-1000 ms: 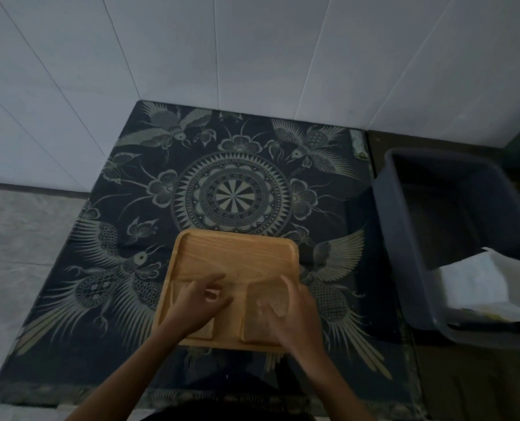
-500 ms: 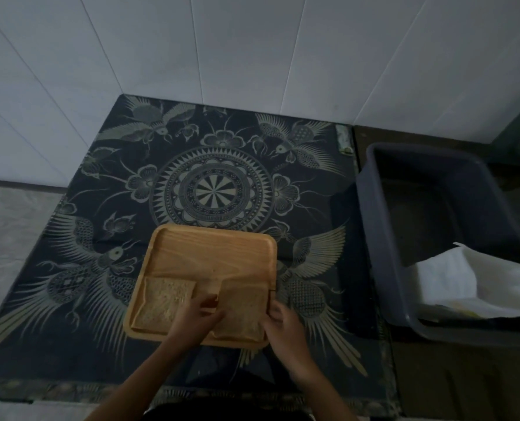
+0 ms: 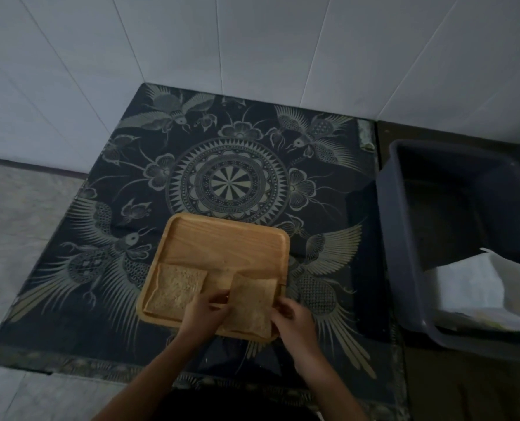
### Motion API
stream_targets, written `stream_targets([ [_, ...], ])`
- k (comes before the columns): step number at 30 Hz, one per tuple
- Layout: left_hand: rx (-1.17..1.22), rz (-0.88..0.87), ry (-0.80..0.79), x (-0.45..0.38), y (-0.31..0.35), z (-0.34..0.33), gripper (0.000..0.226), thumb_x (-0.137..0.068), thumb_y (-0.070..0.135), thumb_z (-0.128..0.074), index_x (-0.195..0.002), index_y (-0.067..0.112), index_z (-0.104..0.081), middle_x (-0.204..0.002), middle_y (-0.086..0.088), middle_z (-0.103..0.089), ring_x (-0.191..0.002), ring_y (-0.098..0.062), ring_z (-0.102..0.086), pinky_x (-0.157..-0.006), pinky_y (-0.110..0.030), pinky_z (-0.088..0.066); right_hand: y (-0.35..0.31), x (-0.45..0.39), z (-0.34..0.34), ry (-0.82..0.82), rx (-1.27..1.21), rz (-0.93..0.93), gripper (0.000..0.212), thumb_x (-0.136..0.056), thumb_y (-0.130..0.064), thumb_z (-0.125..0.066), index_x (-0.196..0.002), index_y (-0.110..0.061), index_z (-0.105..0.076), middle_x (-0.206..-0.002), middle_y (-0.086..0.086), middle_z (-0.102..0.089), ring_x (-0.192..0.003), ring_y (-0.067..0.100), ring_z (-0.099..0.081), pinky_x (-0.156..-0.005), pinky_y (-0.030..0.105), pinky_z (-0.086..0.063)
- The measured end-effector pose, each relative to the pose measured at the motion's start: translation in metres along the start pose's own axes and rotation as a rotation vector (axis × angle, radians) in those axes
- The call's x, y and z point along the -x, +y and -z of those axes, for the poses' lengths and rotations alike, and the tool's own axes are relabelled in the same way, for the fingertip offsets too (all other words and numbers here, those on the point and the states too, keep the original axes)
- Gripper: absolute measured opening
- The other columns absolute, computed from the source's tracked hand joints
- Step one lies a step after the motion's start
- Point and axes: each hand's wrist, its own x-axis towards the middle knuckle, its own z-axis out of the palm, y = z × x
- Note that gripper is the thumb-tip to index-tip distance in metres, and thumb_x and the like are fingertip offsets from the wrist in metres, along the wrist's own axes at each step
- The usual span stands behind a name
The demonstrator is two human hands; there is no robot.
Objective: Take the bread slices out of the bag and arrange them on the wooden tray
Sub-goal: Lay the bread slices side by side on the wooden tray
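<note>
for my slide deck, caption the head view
Both hands, left hand and right hand, adjust a bread slice beside another slice on the wooden tray.

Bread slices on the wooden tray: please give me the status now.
Left hand and right hand both on right slice. Left slice flat on wooden tray, not held. Far half bare, nothing blocking.

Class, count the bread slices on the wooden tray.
2. One slice lies near-left on the wooden tray; the other near-right, between both hands. Stacked slices might be hidden.
</note>
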Motion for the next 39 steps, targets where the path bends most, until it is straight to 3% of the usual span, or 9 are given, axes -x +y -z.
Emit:
stream_targets([
  [4, 0.089, 0.029, -0.039, 0.000, -0.001, -0.002, 0.029, -0.089, 0.023, -0.074, -0.118, 0.024, -0.073, -0.102, 0.007, -0.074, -0.089, -0.011, -0.071, -0.075, -0.033, -0.063, 0.004, 0.003, -0.001, 0.025, -0.023, 0.025, 0.021, -0.093, -0.033, -0.073, -0.113, -0.030, -0.069, -0.110, -0.008, -0.073, -0.101, 0.010, -0.069, -0.095, 0.042, -0.059],
  [8, 0.220, 0.088, -0.084, -0.003, -0.003, -0.005, 0.032, -0.089, 0.017, -0.074, -0.121, 0.017, -0.071, -0.103, 0.000, -0.074, -0.093, -0.016, -0.071, -0.072, -0.029, -0.059, 0.005, 0.008, -0.004, 0.033, -0.096, -0.003, 0.014, -0.094, -0.029, -0.071, -0.107, -0.034, -0.067, -0.108, -0.009, -0.074, -0.099, 0.008, -0.070, -0.088, 0.035, -0.061],
  [14, 0.343, 0.124, -0.135, -0.008, -0.005, -0.003, 0.030, -0.090, 0.012, -0.074, -0.119, 0.011, -0.072, -0.104, -0.008, -0.077, -0.101, -0.025, -0.071, -0.093, -0.044, -0.058, 0.000, 0.009, -0.006, 0.015, -0.229, -0.082, 0.010, -0.095, -0.025, -0.071, -0.104, -0.029, -0.071, -0.091, -0.017, -0.079, -0.081, 0.001, -0.076, -0.069, 0.026, -0.057],
  [19, 0.473, 0.127, -0.197, -0.010, -0.001, 0.012, 0.020, -0.090, 0.013, -0.074, -0.106, 0.025, -0.072, -0.105, 0.000, -0.074, -0.091, -0.011, -0.072, -0.057, -0.017, -0.056, -0.006, 0.004, -0.009, 0.001, -0.274, -0.089, 0.014, -0.094, -0.025, -0.073, -0.108, -0.027, -0.073, -0.101, -0.007, -0.081, -0.093, 0.014, -0.078, -0.086, 0.045, -0.063],
  [23, 0.561, 0.104, -0.227, -0.013, 0.001, 0.031, 0.025, -0.091, 0.010, -0.073, -0.114, 0.019, -0.071, -0.105, -0.004, -0.078, -0.091, -0.016, -0.077, -0.063, -0.020, -0.059, -0.016, -0.002, -0.013, 0.013, -0.276, -0.044, 0.015, -0.095, -0.023, -0.072, -0.102, -0.037, -0.069, -0.110, -0.006, -0.076, -0.104, 0.017, -0.073, -0.093, 0.045, -0.060],
  [27, 0.549, 0.062, -0.223, -0.022, 0.003, 0.052, 0.020, -0.091, 0.011, -0.073, -0.106, 0.023, -0.073, -0.099, 0.000, -0.080, -0.086, -0.010, -0.078, -0.063, -0.019, -0.059, -0.028, -0.012, -0.024, 0.002, -0.222, 0.007, 0.037, -0.096, -0.028, -0.071, -0.132, -0.023, -0.064, -0.124, -0.001, -0.070, -0.114, 0.020, -0.068, -0.100, 0.051, -0.056],
  [30, 0.546, 0.055, -0.213, -0.034, 0.003, 0.068, 0.021, -0.090, 0.012, -0.073, -0.108, 0.022, -0.073, -0.103, 0.000, -0.078, -0.090, -0.011, -0.077, -0.067, -0.023, -0.061, -0.039, -0.019, -0.034, -0.024, -0.242, 0.003, 0.036, -0.094, -0.029, -0.074, -0.128, -0.028, -0.063, -0.123, 0.000, -0.070, -0.112, 0.019, -0.070, -0.098, 0.048, -0.059],
  [34, 0.526, 0.026, -0.161, -0.050, 0.005, 0.092, 0.026, -0.087, 0.014, -0.077, -0.112, 0.019, -0.072, -0.105, -0.003, -0.079, -0.095, -0.016, -0.077, -0.072, -0.025, -0.062, -0.052, -0.034, -0.052, -0.055, -0.214, 0.024, 0.041, -0.093, -0.028, -0.075, -0.131, -0.019, -0.064, -0.121, 0.002, -0.071, -0.107, 0.017, -0.072, -0.091, 0.040, -0.062],
  [39, 0.462, 0.007, -0.102, -0.075, 0.010, 0.121, 0.024, -0.085, 0.012, -0.079, -0.108, 0.018, -0.074, -0.097, -0.003, -0.081, -0.091, -0.017, -0.077, -0.066, -0.022, -0.060, -0.074, -0.052, -0.081, -0.091, -0.244, 0.006, 0.036, -0.095, -0.020, -0.073, -0.129, -0.015, -0.063, -0.114, 0.002, -0.075, -0.102, 0.018, -0.074, -0.089, 0.041, -0.063],
])
